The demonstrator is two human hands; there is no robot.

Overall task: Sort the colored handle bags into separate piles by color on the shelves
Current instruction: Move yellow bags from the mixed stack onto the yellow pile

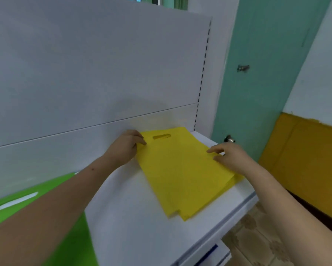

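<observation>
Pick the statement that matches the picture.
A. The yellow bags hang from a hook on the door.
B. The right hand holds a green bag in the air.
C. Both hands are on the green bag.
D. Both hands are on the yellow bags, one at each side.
D: the left hand pinches the yellow bags near the handle slot, and the right hand rests on their far edge, on the white shelf.

body: 2 bare forearms | no sleeves in view | hands bare | small dark mark on l forearm (pixel 92 169)
</observation>
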